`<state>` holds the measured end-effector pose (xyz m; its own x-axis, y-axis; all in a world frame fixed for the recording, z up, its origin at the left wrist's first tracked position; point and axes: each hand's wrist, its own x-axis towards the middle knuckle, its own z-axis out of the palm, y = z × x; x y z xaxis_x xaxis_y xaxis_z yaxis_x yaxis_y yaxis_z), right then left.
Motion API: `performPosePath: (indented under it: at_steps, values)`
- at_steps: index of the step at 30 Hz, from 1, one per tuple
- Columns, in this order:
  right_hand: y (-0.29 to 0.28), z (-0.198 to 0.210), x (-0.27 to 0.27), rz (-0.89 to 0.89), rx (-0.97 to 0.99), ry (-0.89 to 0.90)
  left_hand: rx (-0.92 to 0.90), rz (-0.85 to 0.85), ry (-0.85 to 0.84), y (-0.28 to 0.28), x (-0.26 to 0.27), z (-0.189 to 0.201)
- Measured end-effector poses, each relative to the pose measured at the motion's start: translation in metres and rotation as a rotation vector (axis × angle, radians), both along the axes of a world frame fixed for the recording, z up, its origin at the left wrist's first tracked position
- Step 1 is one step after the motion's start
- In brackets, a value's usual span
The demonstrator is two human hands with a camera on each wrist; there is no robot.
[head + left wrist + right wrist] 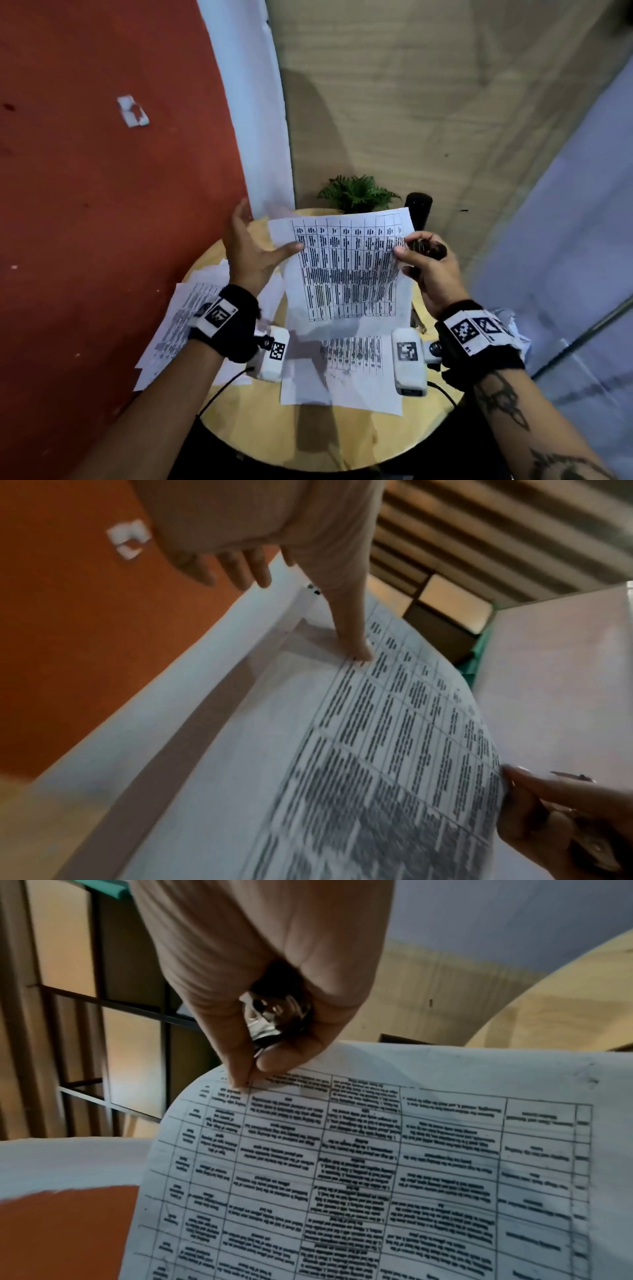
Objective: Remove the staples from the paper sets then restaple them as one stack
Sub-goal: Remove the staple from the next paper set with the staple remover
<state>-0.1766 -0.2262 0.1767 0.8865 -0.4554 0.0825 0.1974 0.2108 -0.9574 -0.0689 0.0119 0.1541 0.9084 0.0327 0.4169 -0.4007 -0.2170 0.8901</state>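
Both hands are lifting my white printed table sheet above the round wooden counter: left hand thumb pinching its edge, right hand pinching it while clutching a dark metal staple remover, probably for sorting.

The print on the held sheet is way too small and smeared to read in the head view, and it's motion-blurred in the left wrist view too. The dark thing in the right hand is mostly buried by the fingers, so can't tell what tool it is. The sheet on the worktop has its top half covered by the held one. The loose papers at the left sit partly behind the left wrist.
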Motion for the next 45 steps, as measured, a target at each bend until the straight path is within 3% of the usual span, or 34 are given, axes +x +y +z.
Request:
performPosePath:
  at_steps: [5,9,11,16,19,21,23,25,29,35,41,45]
  values:
    - [-0.002,0.026,-0.010,-0.041,0.068,-0.092,0.139,-0.201,-0.058,-0.007,-0.007,0.060]
    - [-0.005,0.034,-0.016,-0.084,0.199,-0.149,-0.025,-0.202,-0.099,-0.012,-0.015,0.082]
    - [-0.004,0.036,-0.019,-0.093,0.215,-0.158,-0.021,-0.218,-0.105,-0.013,-0.021,0.088]
    - [-0.003,0.042,-0.025,-0.098,0.192,-0.167,0.527,-0.040,-0.325,-0.012,-0.041,0.119]
    - [-0.001,0.045,-0.027,-0.106,0.174,-0.180,0.857,0.015,-0.337,-0.020,-0.046,0.137]
    - [0.002,0.046,-0.028,-0.114,0.188,-0.186,0.944,-0.044,-0.285,-0.027,-0.044,0.141]
    - [0.003,0.047,-0.029,-0.115,0.207,-0.182,0.920,-0.184,-0.179,-0.030,-0.038,0.141]
    - [0.003,0.047,-0.030,-0.115,0.218,-0.170,0.772,-0.343,-0.082,-0.026,-0.033,0.138]
    - [0.003,0.047,-0.032,-0.122,0.209,-0.159,0.631,-0.486,-0.059,-0.019,-0.032,0.132]
    - [0.008,0.042,-0.030,-0.153,0.198,-0.158,0.573,-0.510,-0.064,-0.017,-0.029,0.130]
    - [0.008,0.044,-0.028,-0.456,-0.052,-0.222,0.589,-0.475,-0.095,-0.012,-0.029,0.137]
    - [0.025,0.056,-0.027,-0.271,-0.230,-0.173,0.576,-0.416,-0.160,-0.010,-0.030,0.144]
